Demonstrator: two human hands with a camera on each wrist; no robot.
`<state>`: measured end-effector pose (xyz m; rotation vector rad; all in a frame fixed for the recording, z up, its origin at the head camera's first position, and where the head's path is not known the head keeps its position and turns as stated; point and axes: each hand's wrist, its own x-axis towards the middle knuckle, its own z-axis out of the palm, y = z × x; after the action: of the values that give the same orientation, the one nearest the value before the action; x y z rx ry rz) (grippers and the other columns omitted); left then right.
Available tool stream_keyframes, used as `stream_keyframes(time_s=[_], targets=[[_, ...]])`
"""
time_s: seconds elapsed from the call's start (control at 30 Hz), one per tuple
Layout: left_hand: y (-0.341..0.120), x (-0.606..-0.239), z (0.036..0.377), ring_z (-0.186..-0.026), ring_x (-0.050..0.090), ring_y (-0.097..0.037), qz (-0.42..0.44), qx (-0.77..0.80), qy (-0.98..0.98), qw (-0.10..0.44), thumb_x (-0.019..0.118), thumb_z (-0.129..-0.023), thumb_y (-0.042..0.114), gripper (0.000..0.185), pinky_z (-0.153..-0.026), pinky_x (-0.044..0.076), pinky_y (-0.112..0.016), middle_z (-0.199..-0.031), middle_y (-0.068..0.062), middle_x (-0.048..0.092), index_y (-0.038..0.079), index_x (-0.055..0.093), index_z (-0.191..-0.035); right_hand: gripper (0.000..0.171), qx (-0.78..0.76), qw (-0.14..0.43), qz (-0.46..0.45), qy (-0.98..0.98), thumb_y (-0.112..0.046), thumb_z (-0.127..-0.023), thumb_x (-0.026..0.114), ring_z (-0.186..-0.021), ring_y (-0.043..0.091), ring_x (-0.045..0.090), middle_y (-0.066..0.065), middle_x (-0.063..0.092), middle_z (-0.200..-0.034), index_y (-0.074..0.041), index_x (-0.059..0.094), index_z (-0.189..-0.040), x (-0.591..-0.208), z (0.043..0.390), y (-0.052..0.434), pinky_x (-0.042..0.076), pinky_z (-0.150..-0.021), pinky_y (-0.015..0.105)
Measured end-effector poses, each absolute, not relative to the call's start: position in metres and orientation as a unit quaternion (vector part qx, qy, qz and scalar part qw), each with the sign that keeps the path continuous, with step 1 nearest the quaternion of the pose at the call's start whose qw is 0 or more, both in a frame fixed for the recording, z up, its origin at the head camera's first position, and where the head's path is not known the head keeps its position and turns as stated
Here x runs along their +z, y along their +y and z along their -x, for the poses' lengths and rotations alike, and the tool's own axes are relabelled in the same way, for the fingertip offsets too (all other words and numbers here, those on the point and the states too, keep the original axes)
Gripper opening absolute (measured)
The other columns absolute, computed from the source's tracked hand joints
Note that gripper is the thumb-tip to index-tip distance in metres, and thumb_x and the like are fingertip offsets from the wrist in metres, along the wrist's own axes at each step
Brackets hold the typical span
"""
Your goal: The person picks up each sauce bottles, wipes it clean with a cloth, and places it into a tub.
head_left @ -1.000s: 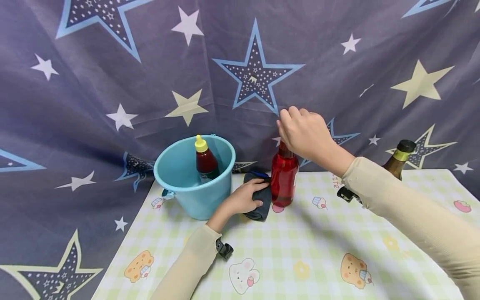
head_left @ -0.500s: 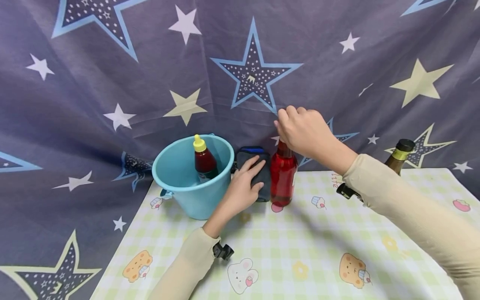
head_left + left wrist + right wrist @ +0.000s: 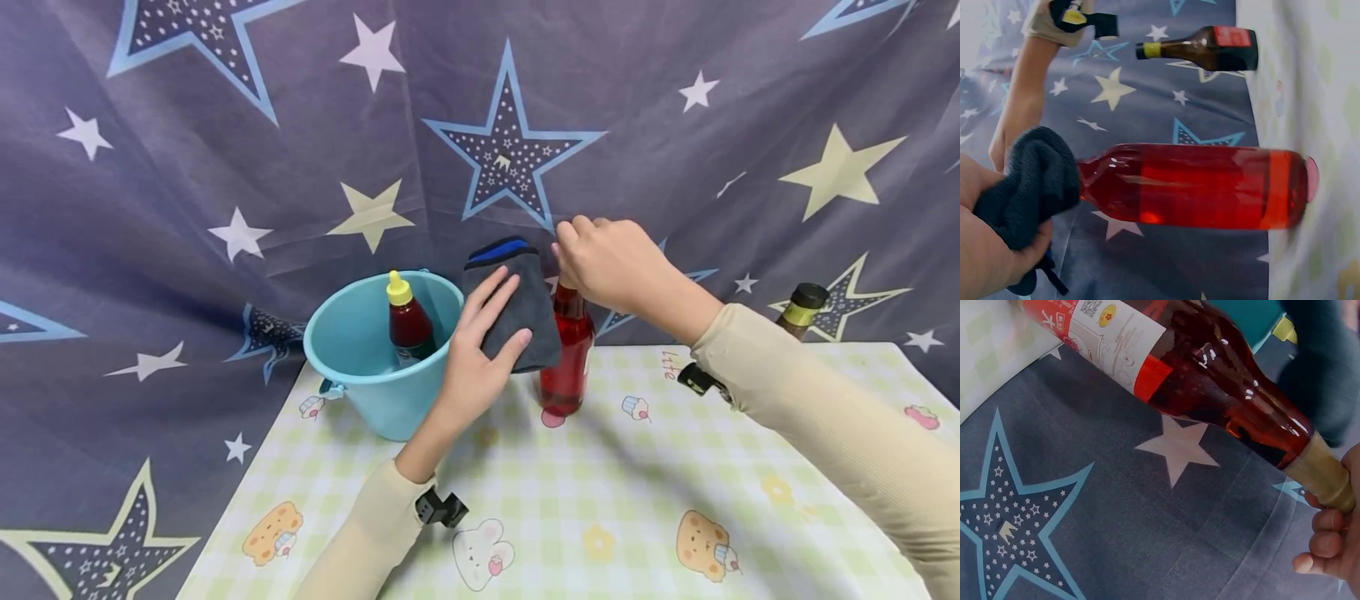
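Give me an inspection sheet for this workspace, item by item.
Surface: table under a green checked cloth with cartoon prints.
Job's things: red bottle upright on the table; dark cloth against its upper part.
Clutter: blue bucket with a yellow-capped sauce bottle inside; brown bottle upright at far right.
Hands: left hand presses the cloth to the bottle; right hand grips the bottle's top.
Cables: nothing seen.
Surroundings: star-print curtain behind.
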<state>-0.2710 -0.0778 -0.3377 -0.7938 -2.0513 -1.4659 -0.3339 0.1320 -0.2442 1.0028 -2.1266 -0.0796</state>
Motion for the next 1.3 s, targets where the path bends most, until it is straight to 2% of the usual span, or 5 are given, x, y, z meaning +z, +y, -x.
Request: stream_keyframes(time_s=[0.33,0.73,0.93,1.1,1.3], targets=[[-0.056,-0.339,0.284,-0.154,0.028,-0.012,0.300,-0.574,-0.732,0.211,0.069,-0.098,0.013,0.062,-0.126,0.026,-0.042,-0.164,0.005,0.035,0.019,0.047,-0.155,0.031,-0.050,0.386,-0.372,-0.843,-0.016,-0.105,0.052,-0.047,0.024,0.041,0.010,0.042,-0.062,-0.001,0.050,-0.078,-0.244,0.334,0.132,0.033,-0.042,0.034],[-0.047,-0.353,0.285,-0.157,0.020,-0.014,0.316,-0.567,-0.736,0.194,0.067,-0.099,0.012,0.068,-0.126,0.026,-0.043,-0.169,0.005,0.023,0.021,0.037,-0.160,0.031,-0.058,0.408,-0.378,-0.829,-0.016,-0.103,0.056,-0.045,0.021,0.038,0.009,0.041,-0.061,-0.001,0.050,-0.077,-0.250,0.333,0.130,0.030,-0.042,0.031],[-0.052,-0.355,0.285,-0.157,0.021,-0.015,0.332,-0.574,-0.726,0.183,0.066,-0.098,0.005,0.069,-0.125,0.028,-0.043,-0.169,0.004,0.025,0.018,0.038,-0.159,0.031,-0.059,0.407,-0.377,-0.830,-0.016,-0.103,0.056,-0.046,0.021,0.038,0.009,0.041,-0.062,-0.001,0.050,-0.077,-0.251,0.331,0.129,0.030,-0.042,0.030],[-0.054,-0.354,0.284,-0.157,0.023,-0.018,0.332,-0.561,-0.737,0.177,0.068,-0.098,0.009,0.067,-0.124,0.029,-0.044,-0.168,0.001,0.027,0.015,0.040,-0.158,0.030,-0.061,0.407,-0.370,-0.833,-0.016,-0.102,0.057,-0.046,0.022,0.039,0.008,0.041,-0.062,-0.002,0.050,-0.077,-0.251,0.328,0.129,0.029,-0.042,0.031],[-0.060,-0.352,0.284,-0.156,0.024,-0.017,0.320,-0.532,-0.768,0.158,0.068,-0.099,0.013,0.067,-0.124,0.030,-0.044,-0.168,0.003,0.027,0.019,0.039,-0.159,0.030,-0.056,0.414,-0.375,-0.828,-0.015,-0.102,0.056,-0.046,0.022,0.039,0.008,0.040,-0.062,-0.002,0.049,-0.076,-0.251,0.329,0.128,0.029,-0.041,0.031]])
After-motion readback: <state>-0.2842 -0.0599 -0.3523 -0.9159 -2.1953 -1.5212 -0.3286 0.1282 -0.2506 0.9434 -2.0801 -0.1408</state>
